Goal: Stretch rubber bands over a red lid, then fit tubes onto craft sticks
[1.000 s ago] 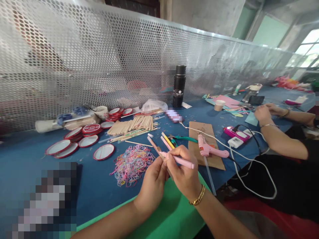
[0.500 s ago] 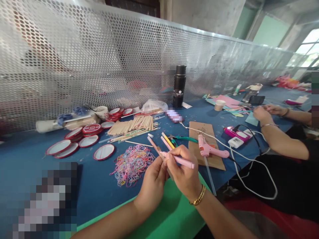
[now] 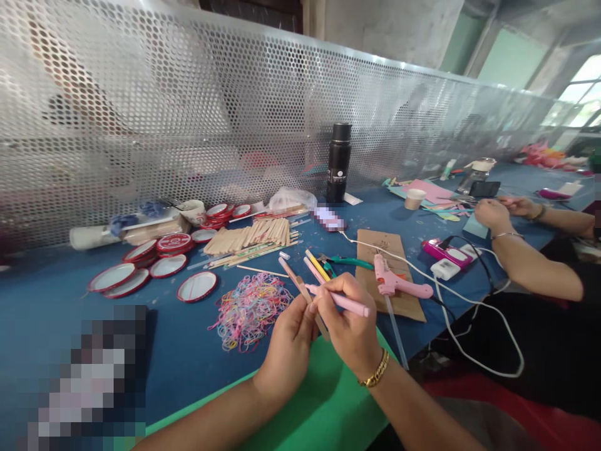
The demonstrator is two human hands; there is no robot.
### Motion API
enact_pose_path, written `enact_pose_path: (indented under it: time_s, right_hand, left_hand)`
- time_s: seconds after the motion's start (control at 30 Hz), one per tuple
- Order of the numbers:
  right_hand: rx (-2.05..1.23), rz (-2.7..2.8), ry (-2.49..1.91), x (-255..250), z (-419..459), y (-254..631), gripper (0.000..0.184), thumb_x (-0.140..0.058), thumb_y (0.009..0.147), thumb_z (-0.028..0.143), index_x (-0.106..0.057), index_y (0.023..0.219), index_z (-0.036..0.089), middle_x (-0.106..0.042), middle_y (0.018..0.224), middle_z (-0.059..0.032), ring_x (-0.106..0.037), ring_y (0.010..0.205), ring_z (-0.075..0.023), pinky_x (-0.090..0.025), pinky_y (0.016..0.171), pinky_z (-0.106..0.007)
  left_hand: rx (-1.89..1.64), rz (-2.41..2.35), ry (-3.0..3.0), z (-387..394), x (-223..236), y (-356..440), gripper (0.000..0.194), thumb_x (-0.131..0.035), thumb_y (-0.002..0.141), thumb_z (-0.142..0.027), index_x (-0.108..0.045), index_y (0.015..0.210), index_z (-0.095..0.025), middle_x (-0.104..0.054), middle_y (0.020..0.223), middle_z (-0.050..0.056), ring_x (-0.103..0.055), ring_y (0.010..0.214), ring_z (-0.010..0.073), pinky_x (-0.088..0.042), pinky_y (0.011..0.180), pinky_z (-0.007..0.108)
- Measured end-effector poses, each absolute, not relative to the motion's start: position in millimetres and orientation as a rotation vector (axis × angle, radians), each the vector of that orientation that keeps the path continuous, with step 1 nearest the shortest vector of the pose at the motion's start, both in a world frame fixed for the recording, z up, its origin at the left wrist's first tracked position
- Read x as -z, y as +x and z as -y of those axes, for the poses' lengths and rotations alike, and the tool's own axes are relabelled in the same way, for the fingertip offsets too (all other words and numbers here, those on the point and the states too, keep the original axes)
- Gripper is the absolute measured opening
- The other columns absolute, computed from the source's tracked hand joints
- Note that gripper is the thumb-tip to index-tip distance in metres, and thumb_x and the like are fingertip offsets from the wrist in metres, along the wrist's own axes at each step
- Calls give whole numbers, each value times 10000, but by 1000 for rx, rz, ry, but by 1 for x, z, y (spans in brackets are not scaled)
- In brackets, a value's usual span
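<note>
My left hand [image 3: 292, 335] pinches a flat wooden craft stick [image 3: 322, 326] that slants between my two hands. In my right hand [image 3: 350, 329] is a pink marker pen [image 3: 350, 304], its tip side pointed at the stick. The fingertips of both hands are close together, partly hiding the stick. Just beyond them lie a yellow marker [image 3: 317, 264] and other pinkish markers [image 3: 290, 268]. A green sheet [image 3: 323, 394] spreads beneath my wrists. To the left of my hands sits a heap of colourful rubber bands [image 3: 251, 310].
Craft sticks [image 3: 248, 236] and red-rimmed lids [image 3: 197, 286] cover the left side. A pink glue gun [image 3: 397, 280] rests on cardboard [image 3: 413, 309], beside pliers [image 3: 350, 261]. A black bottle [image 3: 339, 163] stands near the perforated screen. A co-worker's hands [image 3: 493, 213] are at the right.
My right hand and the pink marker have shifted very slightly right, and more of the craft stick shows below the fingers. My left hand keeps its hold.
</note>
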State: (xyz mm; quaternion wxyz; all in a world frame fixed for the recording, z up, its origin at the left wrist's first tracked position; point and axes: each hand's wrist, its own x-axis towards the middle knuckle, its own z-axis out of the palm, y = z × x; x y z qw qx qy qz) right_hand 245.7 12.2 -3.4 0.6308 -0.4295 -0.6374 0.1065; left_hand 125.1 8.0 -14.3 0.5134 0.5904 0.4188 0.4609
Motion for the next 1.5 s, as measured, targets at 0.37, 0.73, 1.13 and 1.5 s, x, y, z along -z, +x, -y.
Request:
enact_pose_path:
  time_s: [0.37, 0.73, 1.13, 1.5]
  right_hand:
    - [-215, 1457, -995, 3, -12, 246, 161, -601, 937, 188, -588, 778, 207, -648, 705, -3, -627, 669, -165, -470, 638, -287]
    - [-205, 1456, -999, 2, -12, 246, 167, -593, 941, 192, -581, 776, 215, -643, 690, -1, -630, 659, -168, -467, 624, -288]
    - [-206, 1448, -1015, 3, -12, 246, 165, -589, 937, 196, -586, 773, 210, -642, 687, -4, -619, 649, -167, -465, 612, -292]
    - [-194, 1454, -1000, 3, -12, 247, 172, -584, 936, 178, -572, 769, 218, -638, 696, -4, -625, 662, -175, -466, 616, -292]
  left_hand:
    - [-1126, -997, 1374, -8, 15, 126, 419, -552, 940, -585, -555, 786, -196, -387, 629, -63, -306, 575, 121, -277, 515, 241]
    - [-1123, -1011, 1405, -8, 16, 125, 416, -535, 956, -570, -547, 772, -196, -399, 631, -57, -326, 579, 124, -292, 529, 248]
    - [-1140, -1007, 1385, -8, 17, 125, 432, -553, 944, -579, -529, 735, -201, -405, 616, -59, -332, 569, 123, -291, 528, 246]
    - [-1137, -1016, 1358, -8, 17, 126, 422, -565, 930, -589, -552, 769, -199, -403, 612, -61, -325, 563, 124, -284, 520, 248]
